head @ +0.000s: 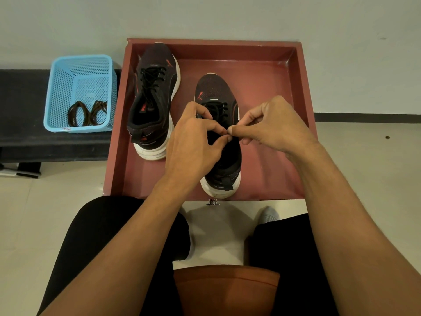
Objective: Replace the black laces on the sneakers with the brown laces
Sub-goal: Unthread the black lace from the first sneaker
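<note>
1. Left hand (196, 142) and right hand (275, 126): fingers curled, thumb and forefinger tips meeting. Both pinch the black lace (219, 108) over the near sneaker (216, 90); the gripped bit is hidden under the fingertips.
2. Brown laces (87, 112) lie well left of the left hand, in the blue basket (59, 94) on the worktop (22, 106).
3. Far sneaker (157, 65), just beyond the left hand in the red tray (268, 76), is laced black too.
4. Risk: tugging the wrong strand would tighten the knot.
5. Risk: nothing pins the shoe, so a hard pull may lift or skid it.
6. Risk: the pinch is fingertip-only, so the thin lace may slip.
</note>
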Available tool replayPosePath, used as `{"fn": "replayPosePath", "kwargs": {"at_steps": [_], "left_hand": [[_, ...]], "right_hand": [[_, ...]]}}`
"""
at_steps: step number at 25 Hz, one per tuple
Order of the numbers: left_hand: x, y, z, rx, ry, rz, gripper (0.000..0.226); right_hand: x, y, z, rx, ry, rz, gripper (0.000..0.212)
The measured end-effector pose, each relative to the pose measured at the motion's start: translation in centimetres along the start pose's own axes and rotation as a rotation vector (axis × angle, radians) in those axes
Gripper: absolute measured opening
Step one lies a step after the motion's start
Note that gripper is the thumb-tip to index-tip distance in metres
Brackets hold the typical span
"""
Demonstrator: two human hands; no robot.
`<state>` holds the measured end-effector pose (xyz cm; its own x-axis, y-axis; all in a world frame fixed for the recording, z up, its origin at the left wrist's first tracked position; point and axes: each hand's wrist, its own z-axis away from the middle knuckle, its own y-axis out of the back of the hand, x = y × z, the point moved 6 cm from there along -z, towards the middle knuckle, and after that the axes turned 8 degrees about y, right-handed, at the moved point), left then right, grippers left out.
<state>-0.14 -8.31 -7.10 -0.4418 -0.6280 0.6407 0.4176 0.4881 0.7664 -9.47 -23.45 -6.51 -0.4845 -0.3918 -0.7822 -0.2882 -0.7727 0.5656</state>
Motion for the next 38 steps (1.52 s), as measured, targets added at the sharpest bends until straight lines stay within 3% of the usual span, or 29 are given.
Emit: {"fn": "replayPosePath", "kwargs": {"at_steps": [5, 9, 12, 16, 18, 21, 24, 31, 35, 38], "left_hand": [[-1.2, 1.4, -0.6, 0.072, 0.045, 0.16, 0.006], [-3.2, 3.0, -1.2, 0.148, 0.29, 0.517, 0.01], [-3.6, 3.5, -1.1, 0.191, 0.346, 0.731, 0.009], [-2.9, 2.9, -1.2, 0.108, 0.348, 0.819, 0.051], [-2.9, 2.7, -1.0, 0.091, 0.333, 0.742, 0.055], [-1.9, 2.9, -0.5, 0.118, 0.182, 0.356, 0.014], [-1.4, 2.6, 0.3, 0.084, 0.137, 0.136, 0.025], [-1.8, 2.7, 0.5, 0.088, 0.179, 0.06, 0.018], [-2.1, 2.8, 0.4, 0.072, 0.22, 0.085, 0.013], [-2.2, 2.8, 0.4, 0.064, 0.229, 0.099, 0.012]], "right_hand": [[0.0, -0.1, -0.1, -0.012, 0.001, -0.022, 0.018], [0.0, 0.0, -0.1, -0.017, 0.002, -0.017, 0.017], [0.1, -0.1, -0.1, -0.012, -0.004, -0.013, 0.018], [0.0, -0.1, -0.1, -0.009, 0.002, 0.02, 0.017], [-0.2, -0.1, -0.2, 0.002, 0.033, 0.049, 0.015], [-1.1, -0.3, -0.3, 0.03, 0.169, 0.105, 0.019], [-1.9, -1.3, -0.7, 0.026, 0.297, 0.214, 0.025], [-2.1, -3.0, -1.5, 0.006, 0.334, 0.393, 0.018], [-1.6, -1.5, -1.5, 0.043, 0.294, 0.118, 0.007], [0.1, 0.6, -1.2, 0.15, 0.118, -0.109, 0.007]]}}
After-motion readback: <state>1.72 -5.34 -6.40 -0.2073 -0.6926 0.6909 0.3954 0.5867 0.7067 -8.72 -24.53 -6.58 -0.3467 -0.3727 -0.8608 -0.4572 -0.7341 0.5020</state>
